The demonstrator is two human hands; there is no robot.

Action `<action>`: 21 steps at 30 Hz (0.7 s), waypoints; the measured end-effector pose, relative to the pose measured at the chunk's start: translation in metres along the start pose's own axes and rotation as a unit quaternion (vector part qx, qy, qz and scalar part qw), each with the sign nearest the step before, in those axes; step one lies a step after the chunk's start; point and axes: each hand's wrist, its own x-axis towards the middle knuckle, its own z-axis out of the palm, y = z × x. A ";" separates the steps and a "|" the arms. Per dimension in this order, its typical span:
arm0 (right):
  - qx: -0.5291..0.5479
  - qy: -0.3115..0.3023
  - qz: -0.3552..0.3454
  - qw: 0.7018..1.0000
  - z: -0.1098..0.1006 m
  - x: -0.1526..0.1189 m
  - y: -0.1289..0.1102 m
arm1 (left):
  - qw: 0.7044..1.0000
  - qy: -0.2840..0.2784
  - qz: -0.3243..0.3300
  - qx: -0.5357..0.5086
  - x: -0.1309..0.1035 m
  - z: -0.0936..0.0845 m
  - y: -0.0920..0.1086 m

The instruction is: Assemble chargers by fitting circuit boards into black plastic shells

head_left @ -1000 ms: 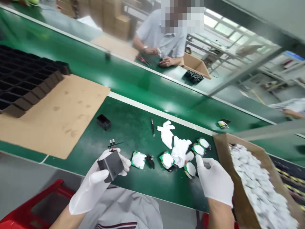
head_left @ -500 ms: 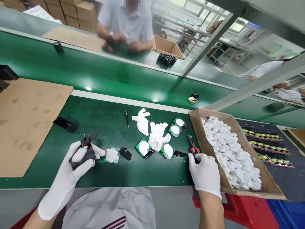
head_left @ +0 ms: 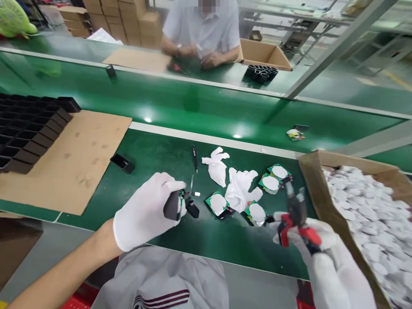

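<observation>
My gloved left hand (head_left: 144, 212) is closed on a black plastic case (head_left: 171, 206), tipped on its side, with a bit of green board at its right end. A small black plug piece (head_left: 192, 208) lies just right of it. In my gloved right hand (head_left: 334, 266) are red-handled pliers (head_left: 298, 210), blurred, jaws pointing up and away, raised over the bench. Green circuit boards with white round pads (head_left: 218, 203) lie between the hands. Beside them are two loose white gloves (head_left: 240, 189). Black tweezers (head_left: 195, 159) rest farther back.
A cardboard tray (head_left: 322, 206) of white pads stands at the right. Rows of black cases (head_left: 35, 133) sit on a cardboard sheet (head_left: 96, 150) at the left, near a single open case (head_left: 122, 163). Across the green partition (head_left: 193, 96), another person works.
My right hand has picked the pliers up from the bench and raised them. My left hand has rolled the case onto its side. The view has swung left.
</observation>
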 end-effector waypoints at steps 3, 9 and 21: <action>0.045 -0.106 -0.119 0.986 0.011 0.008 -0.044 | 0.999 -0.013 0.041 0.024 0.007 -0.002 -0.002; 0.040 -0.165 -0.201 0.965 0.037 0.029 -0.077 | 0.997 -0.036 0.056 0.048 0.008 -0.009 -0.002; 0.017 -0.162 -0.217 0.963 0.041 0.042 -0.072 | 0.986 -0.083 0.087 0.112 0.012 -0.021 0.000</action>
